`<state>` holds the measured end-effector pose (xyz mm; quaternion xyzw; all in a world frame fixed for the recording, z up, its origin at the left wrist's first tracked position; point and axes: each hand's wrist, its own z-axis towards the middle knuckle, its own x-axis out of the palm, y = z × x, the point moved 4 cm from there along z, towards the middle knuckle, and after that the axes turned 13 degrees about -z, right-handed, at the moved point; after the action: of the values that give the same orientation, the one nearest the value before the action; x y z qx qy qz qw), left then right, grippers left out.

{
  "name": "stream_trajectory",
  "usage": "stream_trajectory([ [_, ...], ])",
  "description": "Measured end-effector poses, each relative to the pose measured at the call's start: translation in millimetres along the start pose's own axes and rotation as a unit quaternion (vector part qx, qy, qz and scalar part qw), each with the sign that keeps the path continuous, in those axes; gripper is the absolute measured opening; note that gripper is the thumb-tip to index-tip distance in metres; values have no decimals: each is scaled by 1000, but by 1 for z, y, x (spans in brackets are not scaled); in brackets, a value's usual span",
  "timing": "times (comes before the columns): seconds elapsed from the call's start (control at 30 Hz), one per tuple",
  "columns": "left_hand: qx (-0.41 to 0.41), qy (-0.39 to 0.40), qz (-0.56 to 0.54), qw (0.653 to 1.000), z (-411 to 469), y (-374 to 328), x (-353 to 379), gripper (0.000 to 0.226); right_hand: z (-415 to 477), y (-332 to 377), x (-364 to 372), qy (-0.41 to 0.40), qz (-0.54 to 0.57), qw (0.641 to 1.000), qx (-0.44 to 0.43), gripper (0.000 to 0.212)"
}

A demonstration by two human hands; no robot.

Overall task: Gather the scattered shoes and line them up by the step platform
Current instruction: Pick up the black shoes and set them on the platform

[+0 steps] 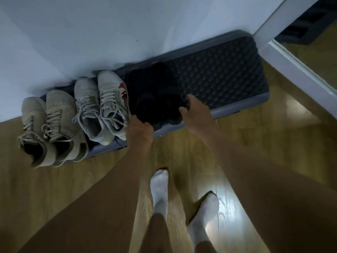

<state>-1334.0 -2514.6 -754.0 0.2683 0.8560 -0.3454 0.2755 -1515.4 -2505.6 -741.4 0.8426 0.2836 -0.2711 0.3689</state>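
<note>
Both of your hands are on the black shoes, one at each heel. Your left hand is curled tight round the near end of the left shoe. Your right hand is bent over the outer edge of the right one, thumb on the near side and fingers over the top. Neither hand is spread. Both look clamped on the pair, though the shoes are so dark that you cannot see where skin ends and shoe begins.

The pair lies on the step platform, toes toward the wall and heels hanging over the near edge.

The overhang is probably the main risk. If you let go with the heels this far out, a shoe could tip off onto the wooden floor.

The second risk is on your left. The white sneakers with red marks sit just beside the black pair, and your left knuckles are close to their laces. A sideways shove to square things up would likely push them askew. They in turn could nudge the beige mesh sneakers, which sit next along and already lean over the platform's end.

To your right the bumpy top of the platform is bare. Your socked feet stand on the floor below.
</note>
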Motion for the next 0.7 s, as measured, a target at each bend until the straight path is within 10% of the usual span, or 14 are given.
stream_trajectory([
  [0.2,175,78,131,973,-144,-94,4,64,-129,-11,-112,-41,-118,991,-48,60],
  [0.4,460,191,295,816,-322,-198,-32,66,-298,-32,-237,-126,-226,966,-8,69],
  [0.7,656,245,347,623,-527,-244,-83,61,-516,-65,-325,-226,-172,942,176,69],
])
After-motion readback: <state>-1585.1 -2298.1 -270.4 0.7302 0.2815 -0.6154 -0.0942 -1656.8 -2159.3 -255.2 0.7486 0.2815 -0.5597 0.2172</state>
